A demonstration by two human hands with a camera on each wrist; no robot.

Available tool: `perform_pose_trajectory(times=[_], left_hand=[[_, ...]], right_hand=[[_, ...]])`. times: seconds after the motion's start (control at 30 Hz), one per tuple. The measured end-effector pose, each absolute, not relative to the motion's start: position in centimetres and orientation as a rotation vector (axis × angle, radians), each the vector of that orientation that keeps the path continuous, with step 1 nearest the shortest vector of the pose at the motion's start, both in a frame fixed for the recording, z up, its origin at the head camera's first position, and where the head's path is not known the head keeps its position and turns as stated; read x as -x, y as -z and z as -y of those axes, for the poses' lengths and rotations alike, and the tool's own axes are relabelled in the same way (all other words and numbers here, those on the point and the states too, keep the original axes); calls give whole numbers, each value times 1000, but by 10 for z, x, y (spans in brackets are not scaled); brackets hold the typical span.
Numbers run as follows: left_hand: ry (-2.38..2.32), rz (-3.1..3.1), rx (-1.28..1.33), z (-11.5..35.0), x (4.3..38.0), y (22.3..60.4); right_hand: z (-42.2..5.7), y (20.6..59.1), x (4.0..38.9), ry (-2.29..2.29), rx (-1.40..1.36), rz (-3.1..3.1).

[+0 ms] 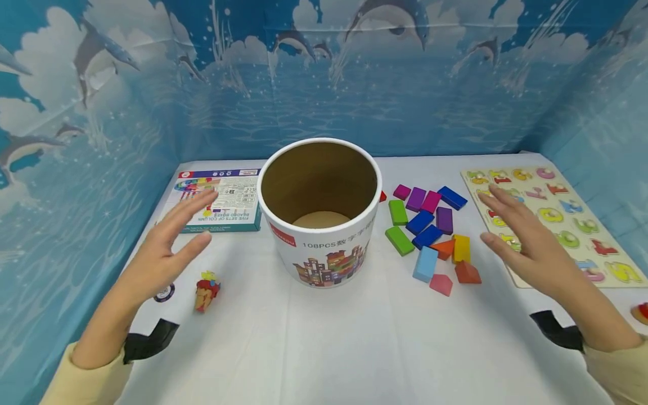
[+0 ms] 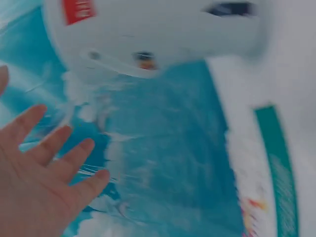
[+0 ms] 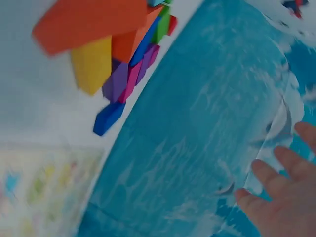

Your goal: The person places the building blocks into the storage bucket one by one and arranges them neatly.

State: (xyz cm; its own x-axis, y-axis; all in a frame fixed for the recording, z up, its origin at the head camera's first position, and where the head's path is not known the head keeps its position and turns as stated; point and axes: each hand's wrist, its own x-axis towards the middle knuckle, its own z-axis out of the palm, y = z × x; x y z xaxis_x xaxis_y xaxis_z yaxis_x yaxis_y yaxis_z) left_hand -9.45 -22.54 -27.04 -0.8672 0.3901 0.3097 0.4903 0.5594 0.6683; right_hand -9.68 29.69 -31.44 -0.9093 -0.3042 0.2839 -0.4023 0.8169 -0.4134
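Observation:
Above the left side of the table, my left hand (image 1: 159, 253) is held with its fingers straight and the thumb apart, holding nothing. It overlaps the near corner of a flat game box (image 1: 233, 202) in the head view. My right hand (image 1: 536, 247) is likewise held up with straight fingers, overlapping the number puzzle board (image 1: 569, 239). Between the hands stands a big white round bucket (image 1: 324, 256), upright, its inside bare down to the bottom. Right of it lie loose wooden blocks: blue (image 1: 427, 236), green (image 1: 399, 241), purple (image 1: 444, 220), yellow (image 1: 461, 248) and orange (image 1: 468, 273).
A small red and tan toy figure (image 1: 206, 292) lies near the left hand, beside a dark round disc (image 1: 164, 293). At the right edge sits a small red object (image 1: 642, 312). A dolphin-print curtain (image 1: 324, 107) walls the back and sides of the white table (image 1: 324, 349).

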Motion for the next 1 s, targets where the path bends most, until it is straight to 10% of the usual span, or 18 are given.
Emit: perform_pose_trajectory(times=[0.37,1.0], left_hand=[[1929,2269,616,164,125,276],[2089,1960,664,127,147,315]], right_hand=[[-306,380,79,-1284,182,2807],[-308,422,75,-1060,-31,2982]])
